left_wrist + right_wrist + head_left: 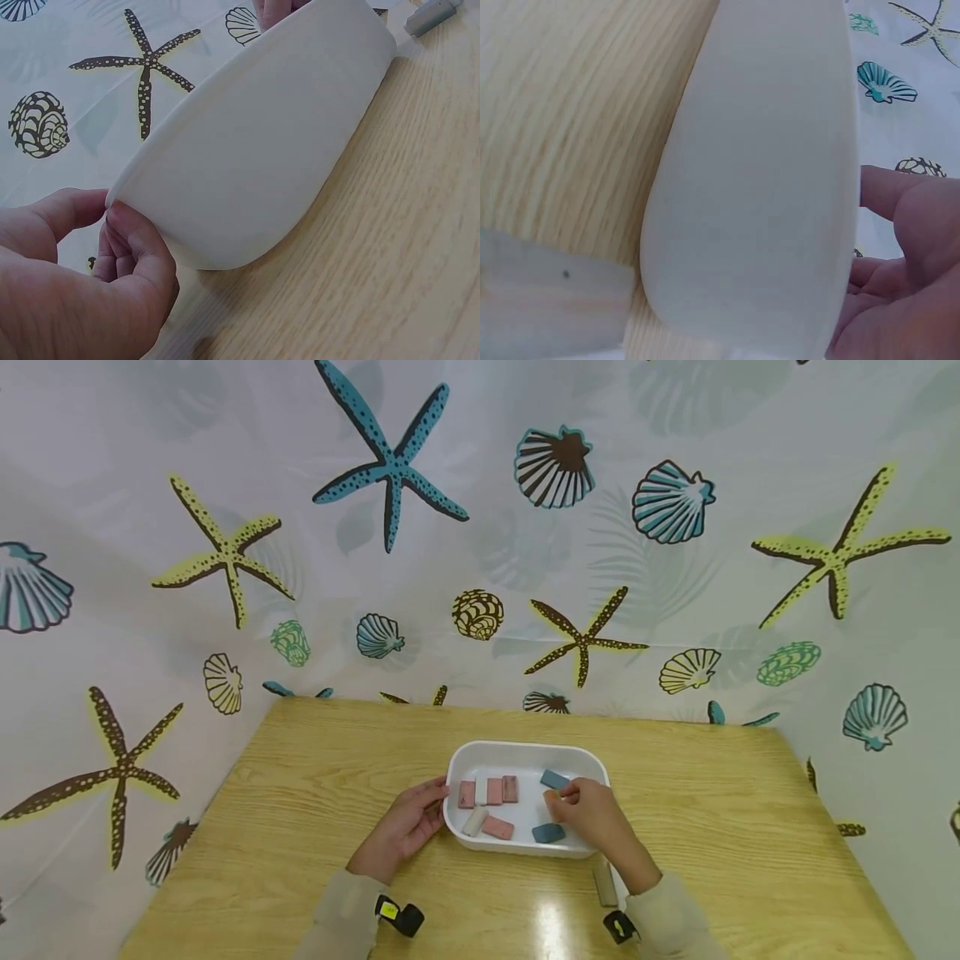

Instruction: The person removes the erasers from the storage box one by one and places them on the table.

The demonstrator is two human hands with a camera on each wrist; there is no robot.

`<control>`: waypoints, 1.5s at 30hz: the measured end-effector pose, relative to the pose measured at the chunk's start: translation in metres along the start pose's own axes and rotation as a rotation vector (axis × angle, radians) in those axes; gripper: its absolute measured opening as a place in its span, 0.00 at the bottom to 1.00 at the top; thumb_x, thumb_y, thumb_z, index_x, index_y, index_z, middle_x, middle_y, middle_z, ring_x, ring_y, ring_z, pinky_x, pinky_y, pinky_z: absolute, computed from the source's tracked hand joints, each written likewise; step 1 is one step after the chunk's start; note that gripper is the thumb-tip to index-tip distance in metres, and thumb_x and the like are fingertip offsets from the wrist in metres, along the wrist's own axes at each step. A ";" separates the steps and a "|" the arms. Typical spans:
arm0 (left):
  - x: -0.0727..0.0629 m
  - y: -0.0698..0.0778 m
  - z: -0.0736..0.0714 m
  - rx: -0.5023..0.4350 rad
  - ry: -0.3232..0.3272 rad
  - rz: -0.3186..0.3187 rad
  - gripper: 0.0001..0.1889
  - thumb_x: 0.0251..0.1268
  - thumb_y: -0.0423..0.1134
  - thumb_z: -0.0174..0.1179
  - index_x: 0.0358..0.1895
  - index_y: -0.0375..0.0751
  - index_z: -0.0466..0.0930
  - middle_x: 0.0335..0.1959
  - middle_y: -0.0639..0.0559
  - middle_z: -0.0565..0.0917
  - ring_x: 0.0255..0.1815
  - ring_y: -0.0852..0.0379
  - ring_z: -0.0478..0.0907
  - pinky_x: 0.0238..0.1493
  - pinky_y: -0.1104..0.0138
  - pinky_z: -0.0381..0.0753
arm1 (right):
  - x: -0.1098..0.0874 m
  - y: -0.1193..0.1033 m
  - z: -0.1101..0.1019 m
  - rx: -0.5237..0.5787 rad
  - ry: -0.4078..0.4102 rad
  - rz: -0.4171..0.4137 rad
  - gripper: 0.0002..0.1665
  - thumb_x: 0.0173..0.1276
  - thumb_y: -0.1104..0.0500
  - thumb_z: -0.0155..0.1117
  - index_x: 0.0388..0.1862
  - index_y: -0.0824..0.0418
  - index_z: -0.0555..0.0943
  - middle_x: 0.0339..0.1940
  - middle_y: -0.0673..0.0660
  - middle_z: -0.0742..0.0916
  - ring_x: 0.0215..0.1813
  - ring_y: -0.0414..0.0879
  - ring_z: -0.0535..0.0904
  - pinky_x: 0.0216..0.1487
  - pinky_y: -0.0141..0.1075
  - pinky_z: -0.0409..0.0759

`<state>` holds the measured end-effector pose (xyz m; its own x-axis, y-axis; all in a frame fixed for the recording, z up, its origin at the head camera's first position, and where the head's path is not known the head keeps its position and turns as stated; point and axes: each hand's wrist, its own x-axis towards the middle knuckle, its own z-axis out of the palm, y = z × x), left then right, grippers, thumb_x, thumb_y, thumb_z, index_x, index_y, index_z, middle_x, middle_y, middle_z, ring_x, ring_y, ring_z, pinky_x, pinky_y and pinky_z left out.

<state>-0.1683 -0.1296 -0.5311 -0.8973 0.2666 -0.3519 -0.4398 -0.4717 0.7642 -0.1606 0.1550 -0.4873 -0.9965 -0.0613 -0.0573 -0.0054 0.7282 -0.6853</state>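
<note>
A white plastic tub point(525, 843) stands on the wooden table with several erasers in it. My left hand point(411, 823) pinches the tub's left rim between thumb and finger, as the left wrist view shows closely. Over the tub's right side, my right hand point(592, 810) pinches an orange eraser point(553, 803). Near that hand lie a blue eraser point(554, 779) and a darker blue eraser point(548, 833). Pink erasers point(498, 827) and whitish erasers point(475, 821) sit in the tub's left half. In the right wrist view, the tub's wall hides the fingertips and the orange eraser.
Outside the tub, a grey-beige eraser point(604, 885) lies on the table point(315, 777) beside the right forearm, with a white strip next to it. A white cloth point(465, 552) printed with starfish and shells hangs behind the table and along its sides.
</note>
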 end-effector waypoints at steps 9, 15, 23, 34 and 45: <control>0.008 -0.003 -0.003 -0.008 0.022 0.003 0.25 0.67 0.30 0.52 0.66 0.29 0.60 0.54 0.40 0.72 0.44 0.58 0.72 0.43 0.71 0.74 | -0.014 -0.008 -0.006 0.352 -0.102 0.074 0.17 0.60 0.54 0.67 0.39 0.67 0.79 0.31 0.55 0.82 0.33 0.45 0.79 0.37 0.40 0.80; 0.010 -0.005 -0.004 0.001 0.051 0.005 0.23 0.67 0.30 0.51 0.64 0.29 0.62 0.51 0.42 0.73 0.42 0.58 0.72 0.41 0.72 0.75 | -0.026 -0.014 -0.011 0.563 -0.209 0.104 0.19 0.62 0.56 0.65 0.42 0.71 0.77 0.33 0.59 0.82 0.35 0.49 0.81 0.42 0.45 0.80; 0.008 -0.005 -0.004 0.001 0.033 0.003 0.24 0.68 0.30 0.51 0.65 0.29 0.60 0.49 0.43 0.74 0.42 0.58 0.73 0.42 0.71 0.75 | -0.052 -0.018 -0.016 0.596 -0.275 0.095 0.21 0.62 0.54 0.66 0.43 0.71 0.75 0.34 0.58 0.82 0.35 0.48 0.79 0.41 0.43 0.80; 0.007 -0.005 -0.004 -0.007 0.050 -0.002 0.24 0.67 0.31 0.52 0.65 0.30 0.61 0.52 0.42 0.73 0.43 0.58 0.73 0.45 0.69 0.75 | -0.083 -0.004 -0.015 0.546 -0.324 0.070 0.23 0.60 0.50 0.67 0.41 0.68 0.76 0.31 0.55 0.83 0.34 0.47 0.79 0.38 0.40 0.80; 0.004 -0.006 -0.003 -0.021 0.022 -0.005 0.25 0.68 0.31 0.52 0.66 0.29 0.59 0.55 0.40 0.72 0.46 0.57 0.73 0.48 0.68 0.75 | -0.099 0.021 -0.012 0.545 -0.354 0.109 0.25 0.60 0.50 0.67 0.43 0.71 0.76 0.34 0.55 0.83 0.37 0.47 0.79 0.37 0.33 0.80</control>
<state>-0.1694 -0.1286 -0.5384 -0.8957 0.2500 -0.3678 -0.4446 -0.4878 0.7512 -0.0629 0.1849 -0.4870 -0.9008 -0.2949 -0.3187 0.2298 0.2990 -0.9262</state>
